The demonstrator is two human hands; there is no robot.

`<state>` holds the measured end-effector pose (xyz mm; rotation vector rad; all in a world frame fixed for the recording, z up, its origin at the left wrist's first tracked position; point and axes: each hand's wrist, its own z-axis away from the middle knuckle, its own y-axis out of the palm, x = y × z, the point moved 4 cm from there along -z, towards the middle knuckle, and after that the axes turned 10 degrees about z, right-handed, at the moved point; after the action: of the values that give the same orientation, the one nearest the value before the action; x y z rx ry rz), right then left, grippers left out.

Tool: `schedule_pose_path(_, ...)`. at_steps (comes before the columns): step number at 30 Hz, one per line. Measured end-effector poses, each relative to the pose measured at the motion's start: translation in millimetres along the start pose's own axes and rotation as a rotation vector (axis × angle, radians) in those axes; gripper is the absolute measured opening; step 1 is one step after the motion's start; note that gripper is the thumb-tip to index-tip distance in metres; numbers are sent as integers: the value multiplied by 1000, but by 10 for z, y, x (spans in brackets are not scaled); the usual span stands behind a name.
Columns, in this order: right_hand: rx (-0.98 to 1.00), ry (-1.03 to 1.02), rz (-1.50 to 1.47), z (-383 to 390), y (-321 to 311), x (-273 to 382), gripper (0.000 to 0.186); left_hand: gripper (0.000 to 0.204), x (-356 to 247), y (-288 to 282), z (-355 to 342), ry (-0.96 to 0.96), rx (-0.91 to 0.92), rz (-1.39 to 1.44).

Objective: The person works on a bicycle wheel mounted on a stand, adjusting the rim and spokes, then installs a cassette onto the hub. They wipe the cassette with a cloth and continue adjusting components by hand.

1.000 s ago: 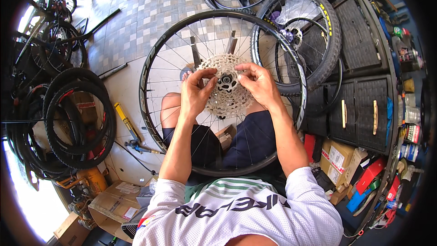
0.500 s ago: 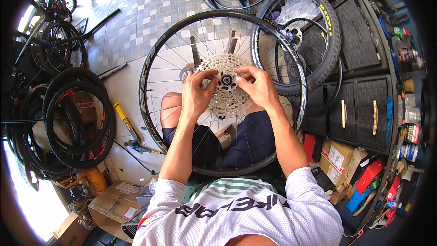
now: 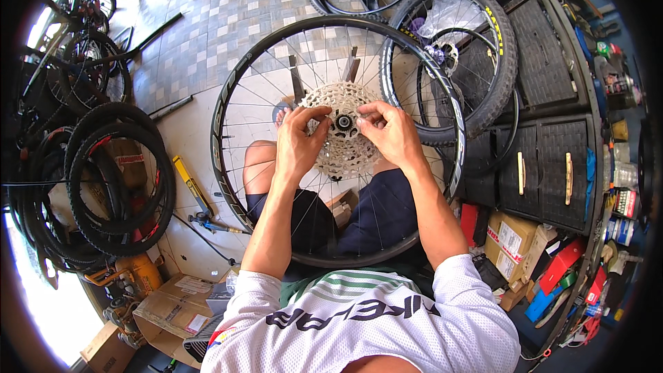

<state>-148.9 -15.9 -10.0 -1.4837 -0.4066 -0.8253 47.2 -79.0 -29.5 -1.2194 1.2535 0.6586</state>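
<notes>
Silver cassette (image 3: 345, 152), black wheel rim (image 3: 331, 21) with pale markings.
Shirt (image 3: 442, 331): white mesh, green stripes across the front, dark lettering. Shorts (image 3: 383, 204): navy. Tiled floor (image 3: 235, 24): checkered patchwork of greys and beige, plain cream nearer in. Upper-right tyre (image 3: 507, 69): black, yellow lettering. Drawers (image 3: 549, 45): black, woven-look fronts, cream handles (image 3: 522, 173). Stacked tyres (image 3: 169, 186) at left: black, red accents.
</notes>
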Motion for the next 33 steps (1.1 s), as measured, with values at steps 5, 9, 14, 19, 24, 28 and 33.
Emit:
schedule_pose_path(5,11,24,-4,13,2,27,27,22,20,2,-1,-19,-1,6)
schedule_pose_path(9,-20,-8,-3,-29,11,7,26,22,-5,-4,-8,-12,-8,9)
schedule_pose_path(14,-11,4,-10,-46,25,-15,24,22,33,4,-8,-18,-13,18)
schedule_pose_path(19,-9,16,16,-33,19,-30,23,21,4,11,-11,-17,-16,21)
schedule_pose_path(24,-16,8,32,-29,16,-23,23,21,-9,14,-17,-17,-24,17)
schedule_pose_path(28,-18,8,24,-30,14,15,24,21,28,16,-22,-27,-32,-3)
schedule_pose_path(33,-23,-10,28,-37,8,37,24,20,12,9,-21,-29,-22,18)
